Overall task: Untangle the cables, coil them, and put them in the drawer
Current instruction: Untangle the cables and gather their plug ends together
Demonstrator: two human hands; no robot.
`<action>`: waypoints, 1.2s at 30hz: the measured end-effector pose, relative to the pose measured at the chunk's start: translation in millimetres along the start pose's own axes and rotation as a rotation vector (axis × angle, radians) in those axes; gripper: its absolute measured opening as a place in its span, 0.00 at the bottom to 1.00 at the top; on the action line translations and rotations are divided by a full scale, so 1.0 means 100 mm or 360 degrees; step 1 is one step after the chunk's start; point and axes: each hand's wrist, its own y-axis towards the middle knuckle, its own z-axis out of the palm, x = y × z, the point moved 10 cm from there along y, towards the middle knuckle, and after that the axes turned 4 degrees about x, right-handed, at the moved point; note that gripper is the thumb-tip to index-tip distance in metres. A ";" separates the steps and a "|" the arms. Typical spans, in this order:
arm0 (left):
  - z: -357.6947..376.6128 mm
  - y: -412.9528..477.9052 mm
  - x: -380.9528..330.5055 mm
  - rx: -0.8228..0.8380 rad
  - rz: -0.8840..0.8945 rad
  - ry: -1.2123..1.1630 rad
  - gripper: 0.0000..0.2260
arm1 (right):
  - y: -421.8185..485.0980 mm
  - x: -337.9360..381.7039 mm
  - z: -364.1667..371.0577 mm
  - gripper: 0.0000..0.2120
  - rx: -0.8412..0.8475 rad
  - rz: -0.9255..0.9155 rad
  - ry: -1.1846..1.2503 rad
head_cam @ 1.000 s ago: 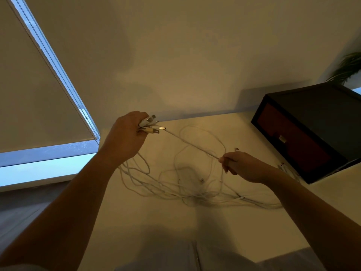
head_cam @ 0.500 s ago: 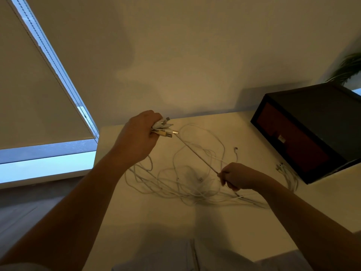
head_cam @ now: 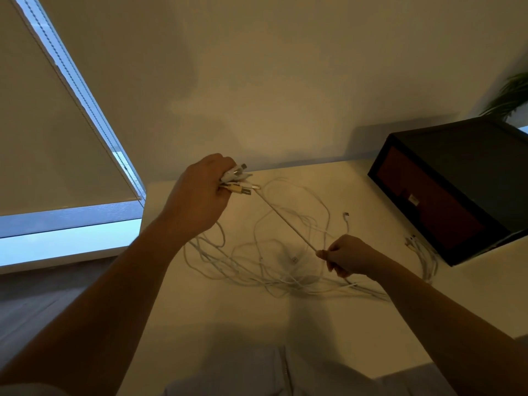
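Note:
A tangle of thin white cables [head_cam: 274,261] lies spread over the pale table [head_cam: 328,332]. My left hand [head_cam: 200,198] is raised above the table and grips a bunch of cable plugs [head_cam: 238,182], several of them sticking out to the right. One cable [head_cam: 285,221] runs taut from that bunch down to my right hand [head_cam: 347,257], which pinches it just above the tangle. A dark drawer unit [head_cam: 457,192] with a reddish front stands at the right, its drawer closed. A loose connector [head_cam: 346,215] lies between the tangle and the unit.
More white cable ends [head_cam: 423,252] lie beside the drawer unit's near corner. A wall runs along the back of the table. A window with a lowered blind [head_cam: 57,132] is at the left, and a plant [head_cam: 511,95] shows at the far right.
My left hand moved right with the plugs. My right hand slid down the taut cable, toward me, so the stretch between my hands is longer.

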 end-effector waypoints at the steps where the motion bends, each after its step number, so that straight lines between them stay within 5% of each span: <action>1: 0.01 0.00 -0.02 0.0009 -0.0001 0.0004 0.07 | 0.00 -0.01 -0.01 0.20 -0.0039 0.0001 0.0021; 5: -0.08 0.01 0.10 -0.0021 -0.0034 -0.0039 0.04 | -0.06 -0.10 0.01 0.16 0.0088 -0.0017 0.0437; 11: 0.08 0.01 -0.02 0.0077 -0.0002 -0.0028 0.07 | 0.03 -0.18 -0.02 0.17 -0.0106 0.0065 0.0059; 17: 0.12 -0.01 0.10 0.0222 -0.0044 -0.0121 0.05 | -0.13 0.02 0.25 0.07 0.0316 -0.0319 0.0236; 26: 0.13 -0.07 0.20 0.0261 -0.0161 -0.0263 0.06 | -0.43 0.79 -0.03 0.17 0.0330 -0.0869 0.0691; 31: 0.14 -0.08 0.30 0.0304 -0.0182 -0.0269 0.10 | -0.43 0.77 -0.22 0.41 0.0481 -0.0764 0.1388; 36: 0.24 -0.05 0.15 0.0401 -0.0102 -0.0311 0.09 | -0.51 0.94 -0.10 0.31 0.0537 -0.0708 0.0856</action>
